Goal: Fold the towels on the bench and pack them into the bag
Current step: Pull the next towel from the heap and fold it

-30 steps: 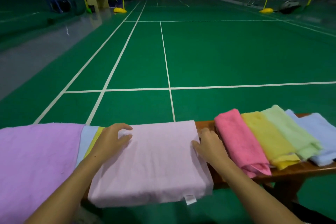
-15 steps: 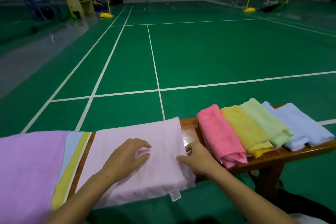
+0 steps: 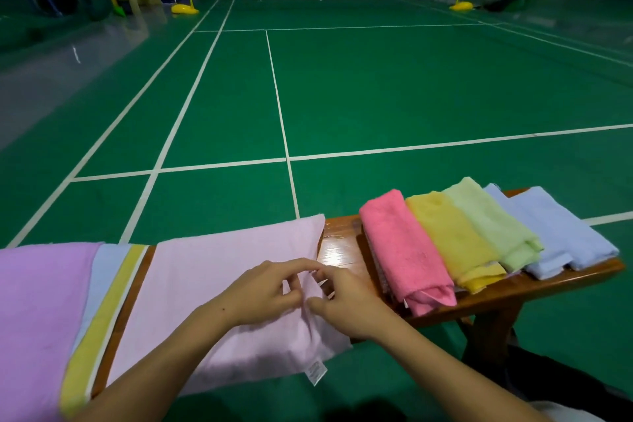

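Note:
A pale pink towel (image 3: 219,288) lies folded flat across the wooden bench (image 3: 342,243), its white label hanging at the near edge. My left hand (image 3: 267,291) and my right hand (image 3: 346,301) meet at the towel's right edge, and each pinches the cloth there between thumb and fingers. To the right lie folded towels in a row: pink (image 3: 404,250), yellow (image 3: 452,240), light green (image 3: 493,223) and light blue (image 3: 561,229). At the left, a purple towel (image 3: 37,312) covers a light blue one and a yellow one (image 3: 99,312). No bag is in view.
The bench stands on a green badminton court floor with white lines (image 3: 284,147). Yellow net posts (image 3: 185,7) and a net are far behind. A bench leg (image 3: 493,332) and a dark shape on the floor show at the lower right.
My left hand slid from the towel's left part across to its right edge, where it now meets my right hand. Both hands went from lying on the cloth to pinching it.

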A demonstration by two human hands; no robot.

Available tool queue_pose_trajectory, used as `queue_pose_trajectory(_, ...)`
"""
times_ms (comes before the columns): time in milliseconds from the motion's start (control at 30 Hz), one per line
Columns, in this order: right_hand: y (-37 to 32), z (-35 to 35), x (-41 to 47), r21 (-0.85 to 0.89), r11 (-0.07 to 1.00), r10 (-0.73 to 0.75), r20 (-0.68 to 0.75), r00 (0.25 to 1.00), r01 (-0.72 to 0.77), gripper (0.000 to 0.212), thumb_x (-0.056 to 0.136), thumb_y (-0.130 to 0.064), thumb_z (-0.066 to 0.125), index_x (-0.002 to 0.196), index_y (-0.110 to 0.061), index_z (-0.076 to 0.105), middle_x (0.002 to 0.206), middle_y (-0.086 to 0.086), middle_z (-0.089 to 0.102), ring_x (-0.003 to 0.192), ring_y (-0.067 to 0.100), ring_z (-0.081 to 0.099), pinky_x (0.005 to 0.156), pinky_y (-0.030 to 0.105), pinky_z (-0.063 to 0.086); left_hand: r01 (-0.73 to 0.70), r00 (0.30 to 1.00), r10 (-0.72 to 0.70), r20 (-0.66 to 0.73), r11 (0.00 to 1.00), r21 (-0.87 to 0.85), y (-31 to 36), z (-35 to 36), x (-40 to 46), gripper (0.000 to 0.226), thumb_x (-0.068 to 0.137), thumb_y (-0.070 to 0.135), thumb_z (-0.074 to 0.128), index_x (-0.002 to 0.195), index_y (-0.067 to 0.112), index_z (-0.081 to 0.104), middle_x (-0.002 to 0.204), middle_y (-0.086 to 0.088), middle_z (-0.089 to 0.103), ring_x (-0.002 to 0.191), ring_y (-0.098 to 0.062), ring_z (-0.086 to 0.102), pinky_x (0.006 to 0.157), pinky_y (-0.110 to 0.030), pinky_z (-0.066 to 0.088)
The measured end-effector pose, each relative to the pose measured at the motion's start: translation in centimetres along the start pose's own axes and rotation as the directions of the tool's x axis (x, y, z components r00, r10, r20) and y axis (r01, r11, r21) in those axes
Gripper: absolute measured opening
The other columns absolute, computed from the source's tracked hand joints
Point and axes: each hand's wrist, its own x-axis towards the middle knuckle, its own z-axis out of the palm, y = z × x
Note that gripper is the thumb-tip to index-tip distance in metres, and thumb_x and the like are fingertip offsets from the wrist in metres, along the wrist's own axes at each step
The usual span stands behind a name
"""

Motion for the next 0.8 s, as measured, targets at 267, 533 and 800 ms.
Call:
queue_pose_trajectory(267,0.6,0.2,0.4,0.064,0.998,-0.002,0.076,0.997,-0.003,0.041,0.097,-0.024,0.071,0.135,-0.023,0.058,0.101,-0.008,0.064,0.087,0.01,0.063,0.074,0.025,0.052,0.076,0.997,-0.073,0.03,0.993,-0.087,-1.3,-1.2,0.1,0.018,0.097,0.026,0.067,0.109,0.036,0.075,0.085,0.019,0.072,0.072,-0.001,0.061,0.067,-0.022,0.049)
queue_pose_trajectory(533,1.9,-0.5,-0.4,0.121,0.989,0.053,0.237,0.97,-0.084,0.018,0.091,-0.025,0.079,0.103,-0.022,0.068,0.081,-0.009,0.067,0.071,0.004,0.062,0.059,0.019,0.048,0.092,0.985,-0.125,-0.122,0.965,-0.246,-1.9,-3.3,-1.6,0.012,0.095,0.013,0.071,0.097,0.023,0.077,0.086,0.0,0.077,0.072,-0.024,0.074,0.068,-0.039,0.063)
queue_pose_trajectory(800,2.7,0.0,0.0,0.106,0.994,-0.025,0.239,0.971,-0.001,0.019,0.079,-0.03,0.085,0.088,-0.017,0.076,0.087,0.009,0.076,0.073,0.014,0.066,0.071,0.042,0.059,0.087,0.959,-0.198,-0.203,0.887,-0.454,-1.2,-5.0,-3.5,0.01,0.098,0.002,0.068,0.103,0.007,0.074,0.093,-0.008,0.077,0.086,-0.028,0.078,0.072,-0.047,0.065)
